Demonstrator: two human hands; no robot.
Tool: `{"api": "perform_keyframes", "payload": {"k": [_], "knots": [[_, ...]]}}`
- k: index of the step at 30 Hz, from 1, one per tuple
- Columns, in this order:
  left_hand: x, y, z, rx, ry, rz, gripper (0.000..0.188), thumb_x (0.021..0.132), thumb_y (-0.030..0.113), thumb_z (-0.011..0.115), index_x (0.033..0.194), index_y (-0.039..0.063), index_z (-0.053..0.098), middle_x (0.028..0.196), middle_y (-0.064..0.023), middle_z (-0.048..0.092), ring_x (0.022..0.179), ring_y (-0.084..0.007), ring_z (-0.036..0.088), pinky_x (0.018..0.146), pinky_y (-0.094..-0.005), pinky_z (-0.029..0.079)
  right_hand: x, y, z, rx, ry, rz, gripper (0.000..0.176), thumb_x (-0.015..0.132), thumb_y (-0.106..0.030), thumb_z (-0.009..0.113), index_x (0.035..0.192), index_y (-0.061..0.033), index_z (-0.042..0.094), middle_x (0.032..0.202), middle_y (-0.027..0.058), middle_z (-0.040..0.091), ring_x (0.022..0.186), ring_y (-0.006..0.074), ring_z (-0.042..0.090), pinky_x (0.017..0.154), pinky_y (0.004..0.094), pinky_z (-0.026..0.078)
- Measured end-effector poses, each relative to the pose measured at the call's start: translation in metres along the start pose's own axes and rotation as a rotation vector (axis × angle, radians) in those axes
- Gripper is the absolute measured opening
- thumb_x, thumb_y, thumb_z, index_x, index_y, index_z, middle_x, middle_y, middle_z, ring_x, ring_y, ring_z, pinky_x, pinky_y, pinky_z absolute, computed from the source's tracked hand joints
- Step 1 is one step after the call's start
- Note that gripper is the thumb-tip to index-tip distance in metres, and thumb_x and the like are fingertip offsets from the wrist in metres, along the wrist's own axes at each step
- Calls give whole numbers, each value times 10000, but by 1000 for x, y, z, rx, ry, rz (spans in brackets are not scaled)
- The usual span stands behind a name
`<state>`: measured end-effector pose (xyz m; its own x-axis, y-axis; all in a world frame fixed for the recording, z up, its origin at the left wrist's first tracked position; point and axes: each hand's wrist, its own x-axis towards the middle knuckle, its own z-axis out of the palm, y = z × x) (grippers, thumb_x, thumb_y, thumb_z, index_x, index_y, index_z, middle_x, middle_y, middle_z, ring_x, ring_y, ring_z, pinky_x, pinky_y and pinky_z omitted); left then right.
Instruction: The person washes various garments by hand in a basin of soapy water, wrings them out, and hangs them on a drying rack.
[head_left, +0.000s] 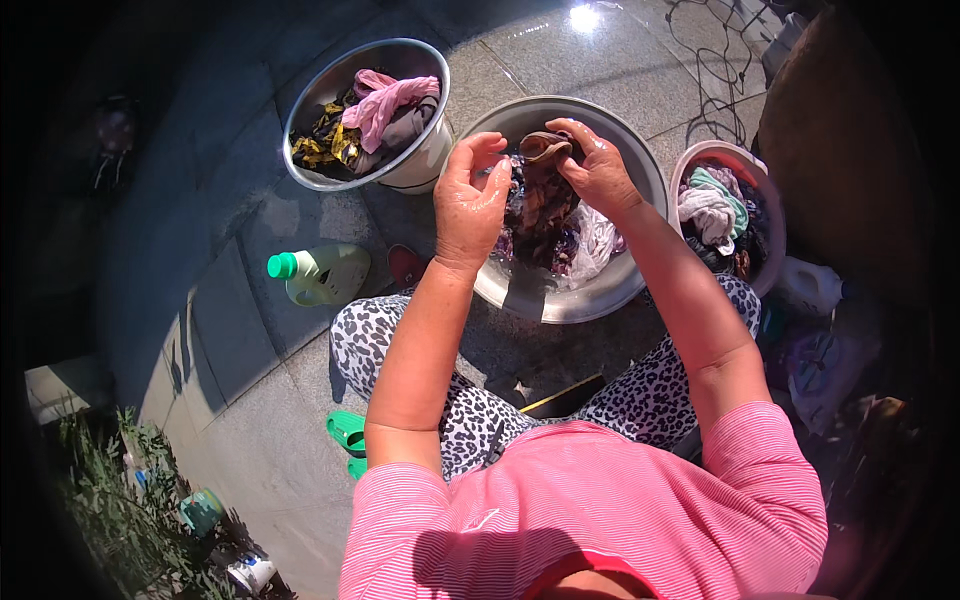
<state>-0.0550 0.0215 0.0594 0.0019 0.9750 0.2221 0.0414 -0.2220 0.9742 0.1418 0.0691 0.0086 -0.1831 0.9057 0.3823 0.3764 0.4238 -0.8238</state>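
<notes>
A wide metal basin (517, 304) stands in front of me with wet clothes in it. Over its right half, my right hand (600, 176) grips the edge of a brown garment (544, 180), whose lower part hangs down among the other laundry. My left hand (472, 202) is wet and raised at the basin's left side, fingers curled and apart from the thumb, with no cloth visible in it. Dark patterned cloth (566, 251) and a whitish garment (595, 244) lie lower in the basin. Some of the contents are hidden beneath the brown garment.
Up left is a metal-rimmed bucket (367, 180) of clothes; to the right, a pink tub (772, 247) holds more. A green-capped jug (330, 274) lies left, near a red shoe (406, 264). Green slippers (346, 431) sit by my leg. A white bottle (810, 285) is beside the tub.
</notes>
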Motion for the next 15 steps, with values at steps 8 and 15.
{"api": "perform_keyframes", "payload": {"k": [8,15], "knots": [[-78,-138,-5,291,-128,-479,349,833,91,692,1160,11,603,1097,-103,652,1022,-185,618,918,-325,500,-113,89,67,-223,-348,564,236,793,14,636,1021,-14,684,954,184,714,900,304,699,821,363,526],[-63,-147,0,400,-145,-452,878,700,225,840,1424,49,375,1370,-205,472,1257,-322,493,1051,-409,414,18,-62,-15,106,-183,206,202,842,3,610,1033,45,660,839,33,664,768,82,603,685,253,519]]}}
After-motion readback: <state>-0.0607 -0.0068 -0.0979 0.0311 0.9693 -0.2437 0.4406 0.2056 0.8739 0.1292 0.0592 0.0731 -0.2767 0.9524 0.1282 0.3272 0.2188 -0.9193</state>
